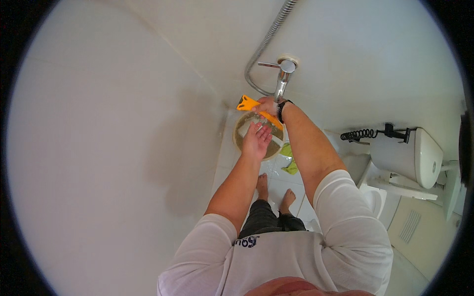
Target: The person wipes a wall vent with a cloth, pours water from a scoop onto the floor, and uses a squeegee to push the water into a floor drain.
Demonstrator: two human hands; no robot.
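Note:
My right hand grips an orange plastic tool just below the chrome faucet. The tool has dark marks at its wider end and slants across the far rim of a bucket. Palm up, my left hand is over the bucket with its fingers spread and nothing in it. Murky brownish water fills part of the bucket, and a pale strip shows there, too unclear to name. The faucet's mouth is partly hidden behind my right wrist, which wears a dark band.
A metal shower hose loops beside the faucet. Right of the bucket, a green cloth lies on wet white floor tiles. A toilet with its cistern stands at the right, near a coiled black hose. The wall borders the left.

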